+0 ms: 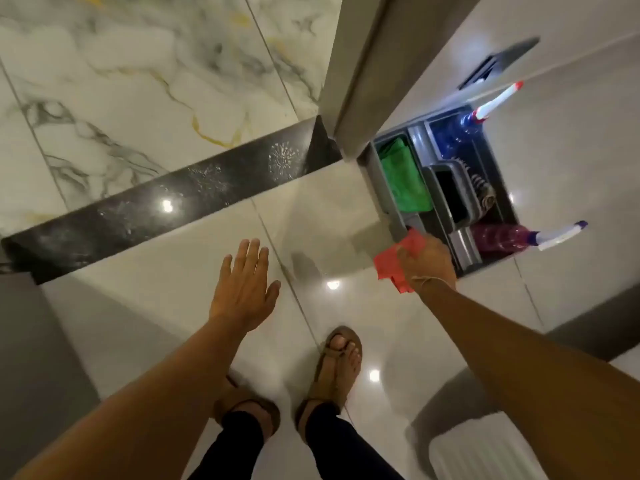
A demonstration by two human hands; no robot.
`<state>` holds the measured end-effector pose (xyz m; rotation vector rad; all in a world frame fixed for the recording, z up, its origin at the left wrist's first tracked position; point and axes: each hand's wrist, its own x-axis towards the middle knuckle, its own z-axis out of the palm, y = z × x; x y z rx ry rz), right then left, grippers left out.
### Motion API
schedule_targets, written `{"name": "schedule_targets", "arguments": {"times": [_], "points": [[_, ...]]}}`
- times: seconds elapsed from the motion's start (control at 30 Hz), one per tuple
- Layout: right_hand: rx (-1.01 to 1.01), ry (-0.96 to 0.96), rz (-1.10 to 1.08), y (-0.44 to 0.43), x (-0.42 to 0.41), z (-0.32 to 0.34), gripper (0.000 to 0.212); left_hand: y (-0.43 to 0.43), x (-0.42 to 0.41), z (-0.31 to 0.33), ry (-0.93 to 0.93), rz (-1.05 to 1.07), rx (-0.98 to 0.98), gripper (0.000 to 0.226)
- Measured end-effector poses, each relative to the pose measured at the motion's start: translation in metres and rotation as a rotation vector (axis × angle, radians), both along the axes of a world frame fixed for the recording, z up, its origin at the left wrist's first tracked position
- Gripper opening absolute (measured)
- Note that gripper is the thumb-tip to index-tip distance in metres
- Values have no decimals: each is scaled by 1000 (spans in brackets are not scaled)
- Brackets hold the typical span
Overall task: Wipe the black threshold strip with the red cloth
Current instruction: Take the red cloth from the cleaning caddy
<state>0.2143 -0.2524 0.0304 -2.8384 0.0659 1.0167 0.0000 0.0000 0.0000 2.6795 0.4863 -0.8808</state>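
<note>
My right hand (429,261) is clenched around the red cloth (398,263), which bunches out from my fist toward the left, and it hangs just at the near edge of the grey caddy (388,199) on the floor. My left hand (242,289) is flat and spread, fingers apart, holding nothing, palm down over the pale floor tile (138,282). The 2 hands are well apart, with a grout line and my sandalled feet (332,372) between and below them. The black threshold strip (156,209) runs diagonally across the view beyond my left hand, from the lower left up toward the door frame (363,81) at the upper right, dividing the plain tiles where I stand from the marble-veined floor (138,81) on the far side. I can see pale speckles and smears on the strip, most clearly 2 or 3 starburst patches toward its right end, so I judge it unwiped. The cloth is nowhere near the strip: it is off to the right by the caddy, which also holds a green cloth (405,178) and 2 spray bottles, 1 blue (460,129) and 1 purple-red (502,237). As I read it, the cloth is in hand and that is all that is done; left to do are carrying it across to the strip, getting down low enough to reach, and rubbing along the whole length, the speckled right end especially.
</note>
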Motion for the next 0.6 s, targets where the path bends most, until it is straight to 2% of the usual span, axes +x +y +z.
{"name": "schedule_targets", "arguments": {"times": [0.2, 0.3, 0.43, 0.53, 0.6], "points": [[32, -48, -189, 1, 4, -55, 69, -5, -5, -75, 59, -31, 18, 73], [30, -85, -315, 3, 1, -74, 56, -3, -7, -96, 70, -37, 21, 74], [-64, -163, -377, -2, 4, -94, 24, 2, -1, -115, 63, -8, 12, 74], [-50, -209, -377, -10, 8, -93, 18, 6, 3, -114, 62, 18, -5, 73], [-22, -217, -413, -13, 9, -81, 23, 8, 2, -105, 65, 30, -10, 73]]}}
